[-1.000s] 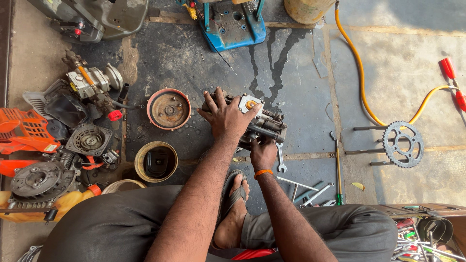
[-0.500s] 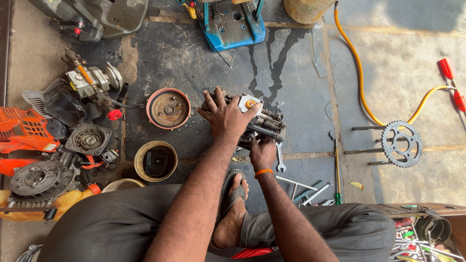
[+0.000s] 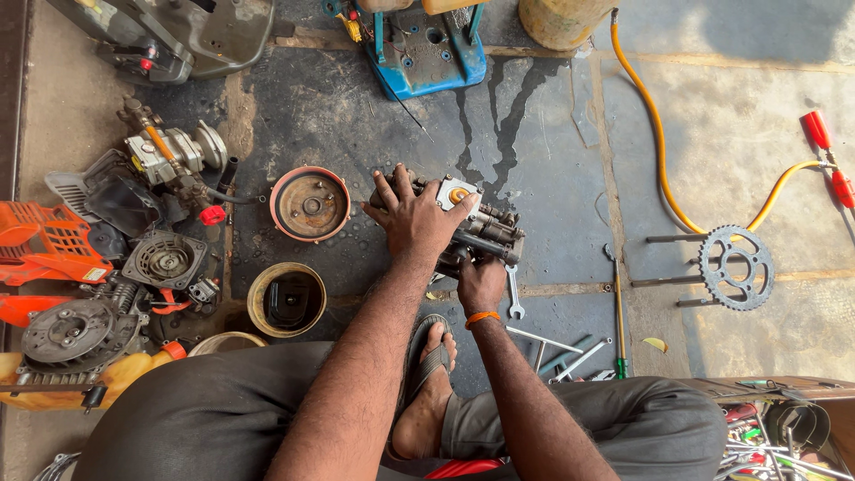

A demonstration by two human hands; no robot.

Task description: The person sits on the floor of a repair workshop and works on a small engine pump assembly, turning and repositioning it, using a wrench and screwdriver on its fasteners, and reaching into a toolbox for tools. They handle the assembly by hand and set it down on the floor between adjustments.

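Fingers (image 3: 385, 191) of left hand (image 3: 419, 223) spread over engine block (image 3: 485, 233), right hand (image 3: 481, 283) beneath

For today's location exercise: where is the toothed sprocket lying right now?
In the head view, the sprocket lies on the floor at the far right, beside the yellow hose, well right of both hands on the engine part.

The left hand (image 3: 417, 218) hides most of the engine block (image 3: 485, 233) — right hand's (image 3: 481, 283) grip unclear.

single head-worn view, looking steeply down past the knees; close above both hands, floor (image 3: 552, 160) filling the frame
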